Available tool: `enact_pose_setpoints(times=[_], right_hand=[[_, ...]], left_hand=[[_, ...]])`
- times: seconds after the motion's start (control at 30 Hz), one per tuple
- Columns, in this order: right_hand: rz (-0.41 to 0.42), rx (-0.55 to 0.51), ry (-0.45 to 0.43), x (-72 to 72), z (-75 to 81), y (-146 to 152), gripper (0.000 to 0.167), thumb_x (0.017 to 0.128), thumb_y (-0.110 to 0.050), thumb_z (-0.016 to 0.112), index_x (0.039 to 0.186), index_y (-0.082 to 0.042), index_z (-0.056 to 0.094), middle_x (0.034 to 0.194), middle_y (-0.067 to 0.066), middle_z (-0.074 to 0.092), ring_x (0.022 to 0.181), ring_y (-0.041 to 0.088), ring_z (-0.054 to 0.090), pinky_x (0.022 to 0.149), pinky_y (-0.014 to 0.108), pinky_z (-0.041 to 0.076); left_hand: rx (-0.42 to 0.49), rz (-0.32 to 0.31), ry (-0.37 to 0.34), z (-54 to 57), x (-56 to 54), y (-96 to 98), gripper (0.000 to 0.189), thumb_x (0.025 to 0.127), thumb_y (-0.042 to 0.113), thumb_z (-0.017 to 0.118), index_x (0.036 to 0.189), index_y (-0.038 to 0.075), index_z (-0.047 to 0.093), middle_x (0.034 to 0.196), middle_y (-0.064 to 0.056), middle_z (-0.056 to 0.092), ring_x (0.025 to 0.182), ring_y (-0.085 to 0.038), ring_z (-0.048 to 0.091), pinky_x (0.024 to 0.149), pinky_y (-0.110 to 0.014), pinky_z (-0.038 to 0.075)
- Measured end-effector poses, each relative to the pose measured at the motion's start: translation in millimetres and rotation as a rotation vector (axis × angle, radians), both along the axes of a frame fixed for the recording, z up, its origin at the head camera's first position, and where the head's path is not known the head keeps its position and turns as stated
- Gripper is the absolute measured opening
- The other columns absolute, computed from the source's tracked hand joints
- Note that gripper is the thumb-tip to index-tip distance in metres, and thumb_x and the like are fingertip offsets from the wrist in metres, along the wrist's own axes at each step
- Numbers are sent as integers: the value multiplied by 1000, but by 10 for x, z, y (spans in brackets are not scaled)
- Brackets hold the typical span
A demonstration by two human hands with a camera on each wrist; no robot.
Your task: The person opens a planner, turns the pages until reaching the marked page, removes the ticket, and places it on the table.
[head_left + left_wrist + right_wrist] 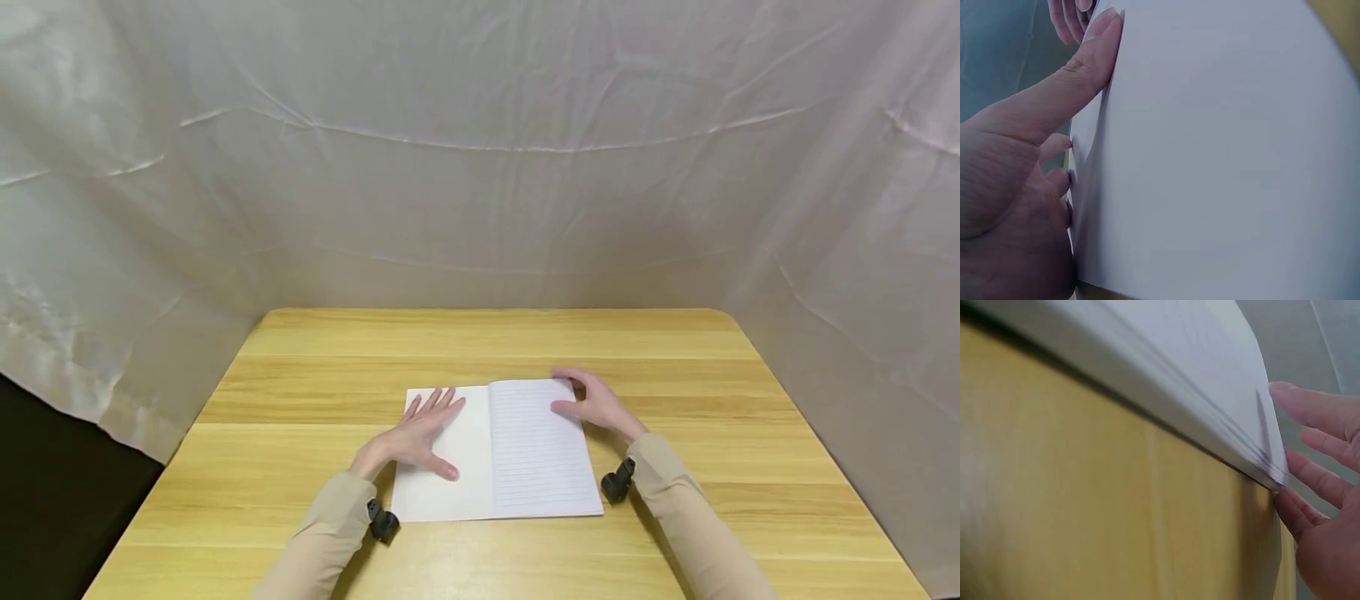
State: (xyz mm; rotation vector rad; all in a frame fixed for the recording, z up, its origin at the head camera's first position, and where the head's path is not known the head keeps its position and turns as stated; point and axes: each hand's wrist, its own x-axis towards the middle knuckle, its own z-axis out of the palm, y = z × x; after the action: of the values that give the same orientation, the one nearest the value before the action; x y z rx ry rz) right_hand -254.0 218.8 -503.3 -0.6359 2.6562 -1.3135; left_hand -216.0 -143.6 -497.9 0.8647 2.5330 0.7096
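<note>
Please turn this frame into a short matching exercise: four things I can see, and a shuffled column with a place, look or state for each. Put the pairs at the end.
Things
1. Left hand
2. Right page
3. Table
4. Right hand

Descriptions
A. Yellowish, with wood grain
B. At the right edge of the notebook, near its far corner
C. Fingers spread over the unlined page
D. White, ruled with lines

Pairs: 1-C; 2-D; 3-A; 4-B

Passage between left hand (417, 439) and right hand (597, 406), curtain (510, 208) blocking beyond table (495, 337)
</note>
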Motion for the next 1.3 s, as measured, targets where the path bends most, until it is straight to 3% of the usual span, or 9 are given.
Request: enact_pose_setpoints(times=[0.3, 0.77, 0.87, 1.03, 1.3], right_hand=[[-69, 57, 90, -66, -36, 56, 54, 86, -16, 79, 133, 4, 61, 133, 26, 61, 123, 46, 56, 106, 62, 47], [-164, 74, 105, -107, -35, 88, 38, 85, -17, 81, 115, 2, 69, 116, 20, 64, 111, 38, 60, 101, 57, 51], [-181, 76, 97, -108, -40, 92, 29, 85, -19, 80, 103, 2, 71, 110, 18, 64, 102, 33, 60, 91, 48, 55], [-196, 77, 84, -100, -31, 81, 19, 88, -17, 78, 78, -5, 68, 92, 10, 62, 84, 20, 52, 75, 29, 45], [-206, 109, 156, -93, -34, 61, 18, 91, -15, 74, 77, -5, 73, 88, 9, 68, 81, 17, 54, 77, 30, 43]], left_hand=[[0, -3, 5, -23, -48, 70, 123, 72, 47, 88, 161, 3, 14, 169, -22, 1, 158, -41, -3, 126, -63, -5], [12, 9, -10, -47, -82, 95, 125, 72, 45, 89, 162, 5, 12, 170, -19, 0, 158, -39, -4, 126, -62, -7], [18, 8, -11, -39, -82, 93, 125, 72, 45, 89, 162, 4, 12, 170, -19, -1, 158, -40, -5, 126, -62, -8], [34, 9, -17, -23, -82, 92, 124, 72, 43, 89, 162, 5, 12, 170, -20, -1, 158, -40, -5, 126, -63, -9], [49, 15, -13, -8, -73, 91, 124, 72, 42, 89, 161, 3, 13, 170, -21, 0, 158, -41, -5, 125, -64, -10]])
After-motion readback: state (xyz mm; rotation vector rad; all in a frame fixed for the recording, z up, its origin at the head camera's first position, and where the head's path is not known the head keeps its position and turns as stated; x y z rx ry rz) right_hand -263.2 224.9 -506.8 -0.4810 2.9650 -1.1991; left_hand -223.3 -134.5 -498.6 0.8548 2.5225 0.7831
